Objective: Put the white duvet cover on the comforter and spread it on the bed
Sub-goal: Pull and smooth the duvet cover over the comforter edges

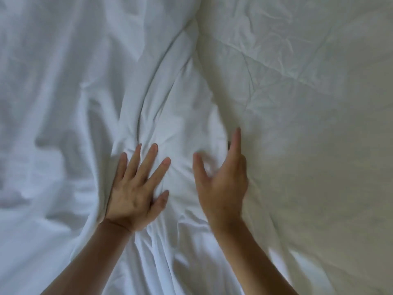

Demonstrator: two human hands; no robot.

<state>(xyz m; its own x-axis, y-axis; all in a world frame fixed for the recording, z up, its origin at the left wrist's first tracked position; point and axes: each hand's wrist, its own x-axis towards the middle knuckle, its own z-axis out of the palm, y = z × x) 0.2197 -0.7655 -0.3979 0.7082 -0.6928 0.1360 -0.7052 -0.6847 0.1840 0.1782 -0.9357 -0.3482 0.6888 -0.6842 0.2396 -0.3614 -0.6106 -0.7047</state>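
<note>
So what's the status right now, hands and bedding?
Left hand flat on white duvet cover, fingers spread. Right hand open at its edge, beside cream comforter. Cover rumpled. Nothing in the way.

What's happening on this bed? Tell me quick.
A person is working white bedding with both bare hands. The left hand lies flat, fingers spread, on the rumpled white duvet cover. The right hand is open and turned on edge where the cover's edge meets the creamier, quilted comforter. The comforter at right shows bare, and the cover is heavily wrinkled.
</note>
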